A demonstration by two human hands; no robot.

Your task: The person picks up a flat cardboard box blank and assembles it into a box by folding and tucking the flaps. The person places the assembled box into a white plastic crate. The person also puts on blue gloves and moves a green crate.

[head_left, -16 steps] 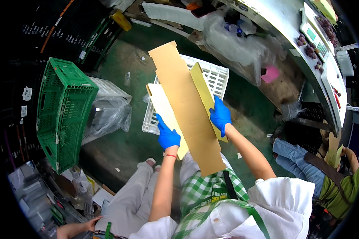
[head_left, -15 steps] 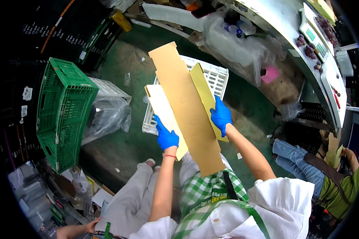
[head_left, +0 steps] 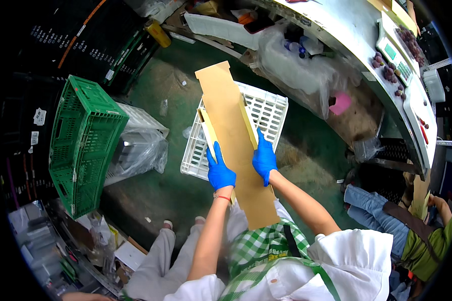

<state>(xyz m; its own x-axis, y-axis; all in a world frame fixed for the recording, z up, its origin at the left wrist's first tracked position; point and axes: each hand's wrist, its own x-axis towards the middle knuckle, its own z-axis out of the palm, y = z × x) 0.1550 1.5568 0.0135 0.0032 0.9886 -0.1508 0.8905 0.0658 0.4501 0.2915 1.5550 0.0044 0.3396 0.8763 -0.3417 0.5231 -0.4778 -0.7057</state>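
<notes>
Left hand (head_left: 221,174) and right hand (head_left: 265,161) grip cardboard blank (head_left: 230,128) by its 2 raised sides (above white crate's (head_left: 266,94) near edge).

Bright light falls across your bench (head_left: 346,30) at the upper right, washing it nearly white, while your left side sinks toward black. Patchy shadow dims the floor (head_left: 299,153). The central cardboard (head_left: 231,135) looks fairly sharp; fisheye distortion bows the bench edge, and black fills all 4 corners.

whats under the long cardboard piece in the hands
Beneath the cardboard, a white perforated crate shows on both sides. The cardboard hides the crate's middle, so anything there cannot be seen.
</notes>
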